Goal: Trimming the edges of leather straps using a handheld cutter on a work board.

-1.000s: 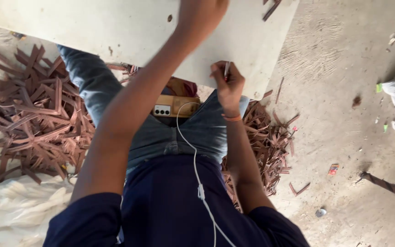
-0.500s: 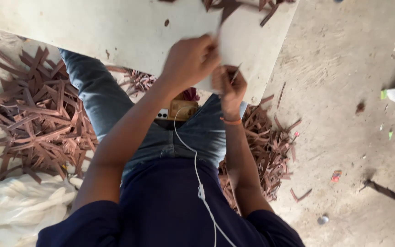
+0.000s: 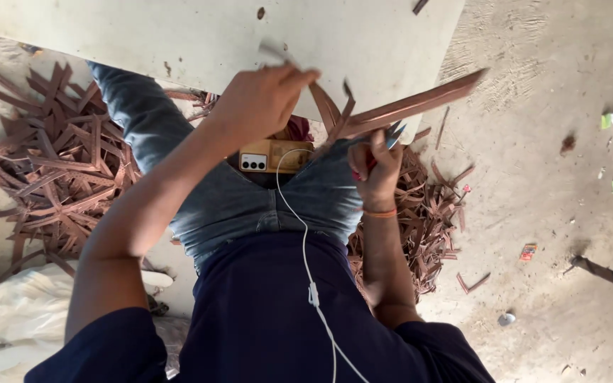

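Note:
My left hand (image 3: pixel 260 103) is closed on a bunch of brown strips (image 3: pixel 331 106) above my lap, at the near edge of a pale board (image 3: pixel 200 35). One long brown strip (image 3: pixel 420 99) sticks out to the right from that bunch. My right hand (image 3: pixel 374 167) grips small scissors (image 3: pixel 391 135) with red handles. Their metal tips touch the strips just below the long one. Both hands are close together over my jeans.
A tan phone (image 3: pixel 271 156) lies on my lap with a white earphone cable (image 3: pixel 303 248) running from it. Heaps of cut brown strips lie on the left (image 3: pixel 58 163) and right (image 3: pixel 427 220). White sacks (image 3: pixel 8 319) sit at the lower left on the concrete floor (image 3: pixel 548 213).
My left hand has come back from the far part of the board to my lap, bringing brown strips with it. My right hand stayed near the board's edge and now meets the strips.

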